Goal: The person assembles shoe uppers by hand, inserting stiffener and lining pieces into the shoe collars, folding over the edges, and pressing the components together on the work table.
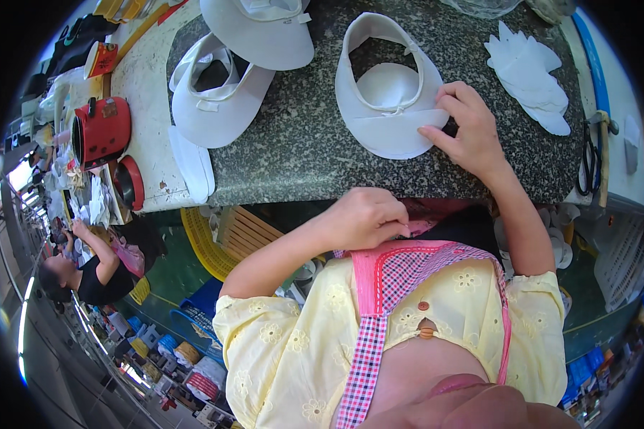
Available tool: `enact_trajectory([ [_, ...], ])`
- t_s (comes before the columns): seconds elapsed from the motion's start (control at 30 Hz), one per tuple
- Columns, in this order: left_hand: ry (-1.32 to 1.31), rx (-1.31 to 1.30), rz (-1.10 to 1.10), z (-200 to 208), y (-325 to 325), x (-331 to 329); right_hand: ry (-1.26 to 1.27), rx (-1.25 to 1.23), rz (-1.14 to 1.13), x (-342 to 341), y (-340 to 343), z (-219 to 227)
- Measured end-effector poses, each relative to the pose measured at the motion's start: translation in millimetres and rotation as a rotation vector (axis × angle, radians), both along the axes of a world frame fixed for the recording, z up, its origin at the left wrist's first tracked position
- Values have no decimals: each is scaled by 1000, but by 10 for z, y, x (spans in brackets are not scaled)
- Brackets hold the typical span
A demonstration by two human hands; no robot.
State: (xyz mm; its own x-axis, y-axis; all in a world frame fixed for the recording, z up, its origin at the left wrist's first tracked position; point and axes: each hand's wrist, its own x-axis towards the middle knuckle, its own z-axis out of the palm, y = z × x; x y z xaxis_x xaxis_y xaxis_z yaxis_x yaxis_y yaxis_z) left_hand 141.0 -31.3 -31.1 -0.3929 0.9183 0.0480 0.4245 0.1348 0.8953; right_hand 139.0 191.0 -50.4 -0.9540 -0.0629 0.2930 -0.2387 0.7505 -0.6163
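A white shoe upper (345,79) lies on the dark speckled stone slab (293,136), its rounded toe end toward me. A curved white piece (397,129) sits across that toe area. My right hand (471,129) is closed at the right end of this piece, pinching its edge between thumb and fingers. My left hand (368,217) is curled in front of the slab's near edge, next to my checked apron (408,275). Whether its fingers hold anything is hidden. More white shoe uppers (218,118) overlap on the slab's left side.
A fanned stack of white cut pieces (529,82) lies at right, near black-handled scissors (588,161) and a blue tube (590,64). Flat white strips (192,168) and a red pot (107,132) are at left. Below stands a yellow basket (197,247). Another person (96,275) works farther left.
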Motion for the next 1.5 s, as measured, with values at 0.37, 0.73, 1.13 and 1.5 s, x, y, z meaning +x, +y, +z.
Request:
enact_trajectory([
  [0.37, 495, 121, 203, 19, 86, -114, -176, -159, -27, -48, 58, 51],
  [0.73, 677, -406, 208, 101, -125, -450, 207, 255, 71, -99, 81, 116],
  [1.13, 1029, 41, 298, 17, 317, -777, -190, -917, -150, 155, 353, -110],
  [1.5, 906, -55, 402, 185, 384, -494, 363, -64, 277, -1, 8, 679],
])
